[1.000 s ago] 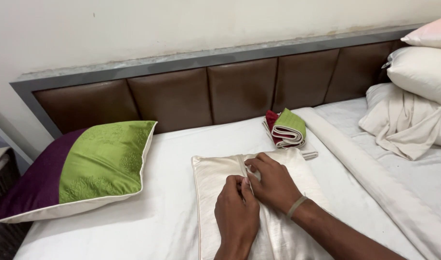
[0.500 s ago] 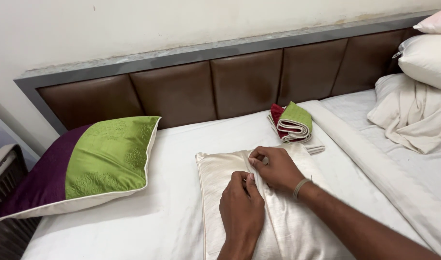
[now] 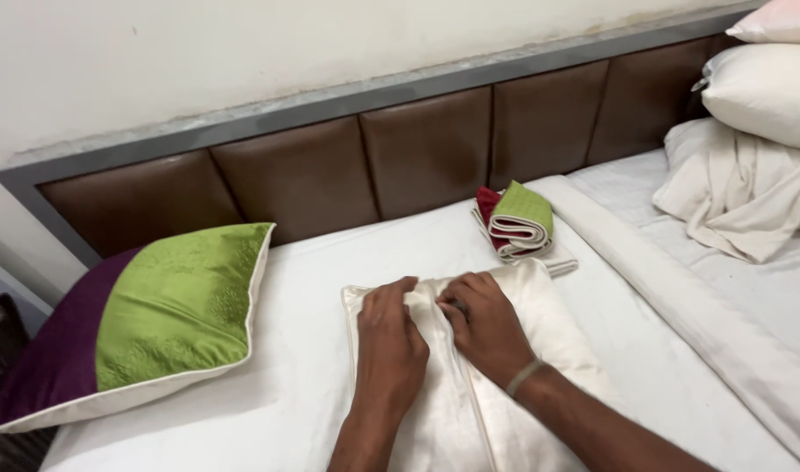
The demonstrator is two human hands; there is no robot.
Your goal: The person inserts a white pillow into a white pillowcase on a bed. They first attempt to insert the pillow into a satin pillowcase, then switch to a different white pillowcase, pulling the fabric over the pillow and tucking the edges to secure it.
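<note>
A cream satin cushion [image 3: 540, 332] lies on the white bed sheet [image 3: 312, 288] in front of me. My left hand [image 3: 389, 345] presses on its left half, fingers curled over the fabric by the centre seam near the top edge. My right hand [image 3: 487, 325], with a thin band on the wrist, pinches the fabric at the same seam, beside the left hand. Both hands grip the cushion cover where its two flaps meet.
A green and purple cushion [image 3: 155, 323] leans at the left. Folded green, red and white cloth [image 3: 518, 218] lies near the brown padded headboard [image 3: 356, 170]. A rolled white bolster [image 3: 679, 297] runs along the right, with white pillows [image 3: 767, 87] and a crumpled cloth [image 3: 741, 192] beyond.
Both hands have moved up the cushion's centre seam toward its top edge. The camera has shifted, so the bed and cushions sit lower and further right in view.
</note>
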